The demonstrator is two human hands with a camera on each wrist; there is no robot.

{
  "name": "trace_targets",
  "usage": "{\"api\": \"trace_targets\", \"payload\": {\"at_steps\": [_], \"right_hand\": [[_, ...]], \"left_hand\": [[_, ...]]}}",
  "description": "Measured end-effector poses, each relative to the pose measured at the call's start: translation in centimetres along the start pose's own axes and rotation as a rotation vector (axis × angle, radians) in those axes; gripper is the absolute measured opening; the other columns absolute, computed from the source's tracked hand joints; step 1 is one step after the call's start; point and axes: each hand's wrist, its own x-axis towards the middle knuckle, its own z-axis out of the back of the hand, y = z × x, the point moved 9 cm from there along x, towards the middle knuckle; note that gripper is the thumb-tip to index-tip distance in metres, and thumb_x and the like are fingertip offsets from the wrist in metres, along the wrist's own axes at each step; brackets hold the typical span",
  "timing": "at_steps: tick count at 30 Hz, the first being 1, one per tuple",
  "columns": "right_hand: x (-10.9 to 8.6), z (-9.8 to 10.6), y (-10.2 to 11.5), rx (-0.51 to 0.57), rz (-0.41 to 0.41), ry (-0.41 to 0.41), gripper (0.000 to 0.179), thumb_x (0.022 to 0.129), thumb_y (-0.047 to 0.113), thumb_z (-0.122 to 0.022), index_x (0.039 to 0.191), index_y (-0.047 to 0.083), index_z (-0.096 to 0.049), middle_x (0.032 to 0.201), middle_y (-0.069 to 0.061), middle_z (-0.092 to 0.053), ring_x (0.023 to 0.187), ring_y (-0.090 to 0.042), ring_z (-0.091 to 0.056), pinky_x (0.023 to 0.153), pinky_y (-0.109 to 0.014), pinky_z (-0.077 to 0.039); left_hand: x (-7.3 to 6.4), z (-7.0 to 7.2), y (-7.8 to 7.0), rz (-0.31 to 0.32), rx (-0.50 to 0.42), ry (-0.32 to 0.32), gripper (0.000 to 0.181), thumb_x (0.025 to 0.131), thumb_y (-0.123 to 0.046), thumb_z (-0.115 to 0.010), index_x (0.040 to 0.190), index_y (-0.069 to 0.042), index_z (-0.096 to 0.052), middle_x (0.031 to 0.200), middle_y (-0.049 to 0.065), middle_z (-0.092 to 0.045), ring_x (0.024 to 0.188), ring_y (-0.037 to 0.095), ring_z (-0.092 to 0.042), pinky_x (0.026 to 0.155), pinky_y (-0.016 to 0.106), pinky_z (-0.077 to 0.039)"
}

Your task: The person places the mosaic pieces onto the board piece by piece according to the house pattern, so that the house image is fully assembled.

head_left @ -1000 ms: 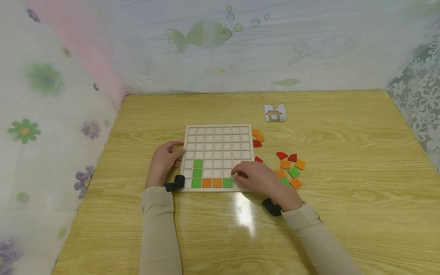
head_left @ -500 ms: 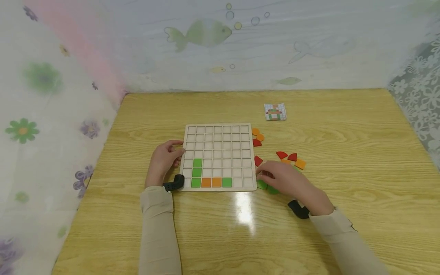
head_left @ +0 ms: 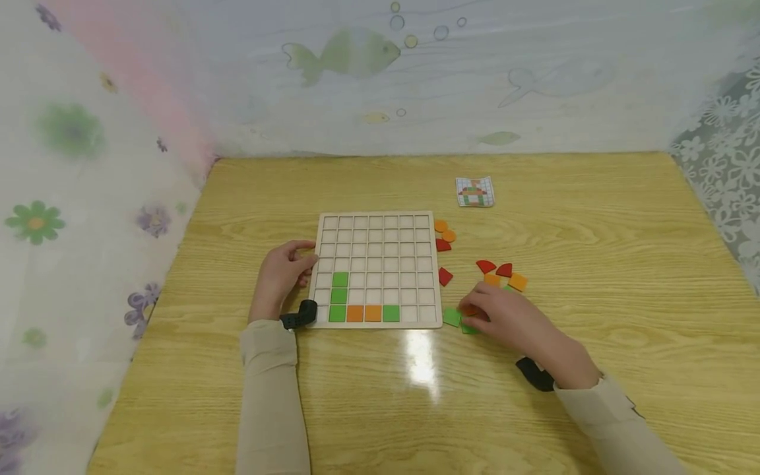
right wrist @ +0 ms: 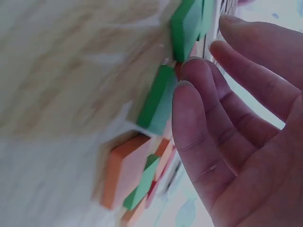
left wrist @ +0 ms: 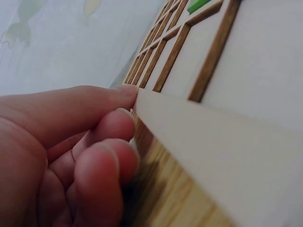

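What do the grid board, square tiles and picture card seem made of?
Grid board: probably plywood, matte and pale, with browned inner edges around its cells.
Square tiles: smooth, painted wood or plastic, I can't tell which; colour covers faces and sides.
Picture card: seemingly thin, dull printed paper, its edges slightly wavy.

Pale gridded board (head_left: 375,264), green tiles (head_left: 339,296)

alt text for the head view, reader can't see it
A person's right hand reaches over loose coloured pieces beside a grid board holding six green and orange squares; the left hand touches the board's edge. A pattern card lies behind.
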Motion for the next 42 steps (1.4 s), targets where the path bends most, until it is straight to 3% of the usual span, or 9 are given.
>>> {"api": "trace_targets", "payload": {"at_steps": [9,22,27,34,42], "right_hand": [[-1.1,-0.2,-0.3,0.014,0.003,0.002,0.026,0.074,0.026,-0.073,0.097,0.017,-0.065,0.089,0.008,-0.05,0.068,-0.005,-0.045,0.058,-0.02,-0.042],[-1.4,-0.6,0.4,-0.01,0.049,-0.02,0.027,0.074,0.017,-0.073,0.1,0.016,-0.063,0.093,0.005,-0.049,0.071,-0.005,-0.047,0.061,-0.021,-0.045],[-1.3,-0.5,0.4,0.022,0.034,-0.032,0.027,0.074,0.015,-0.073,0.096,0.016,-0.058,0.096,0.005,-0.048,0.071,-0.006,-0.048,0.061,-0.022,-0.046],[-0.9,-0.4,-0.3,0.083,-0.061,-0.021,0.017,0.079,0.016,-0.069,0.091,0.019,-0.057,0.081,0.012,-0.051,0.067,-0.007,-0.046,0.06,-0.024,-0.042],[-0.1,0.1,0.6,0.093,0.013,-0.076,0.022,0.082,0.018,-0.065,0.104,0.018,-0.063,0.095,0.01,-0.059,0.08,-0.005,-0.052,0.072,-0.027,-0.047]], "left_hand": [[0.2,0.3,-0.1,-0.002,-0.006,-0.008,0.037,0.083,-0.025,-0.064,0.118,-0.015,-0.057,0.075,0.009,-0.055,0.05,0.013,-0.051,0.048,0.027,-0.049],[0.2,0.5,0.3,-0.006,-0.008,-0.005,0.036,0.084,-0.024,-0.063,0.118,-0.016,-0.057,0.077,0.01,-0.055,0.051,0.013,-0.052,0.048,0.027,-0.05],[0.1,0.5,0.3,-0.005,-0.01,0.0,0.036,0.084,-0.025,-0.063,0.119,-0.015,-0.057,0.077,0.01,-0.055,0.051,0.012,-0.052,0.049,0.027,-0.05],[0.1,0.3,0.2,0.005,-0.032,-0.003,0.035,0.084,-0.023,-0.063,0.117,-0.017,-0.058,0.078,0.01,-0.055,0.052,0.014,-0.053,0.049,0.028,-0.05],[0.1,0.1,0.2,-0.006,-0.027,0.01,0.033,0.084,-0.023,-0.063,0.117,-0.017,-0.058,0.077,0.011,-0.055,0.05,0.014,-0.052,0.048,0.029,-0.051]]}}
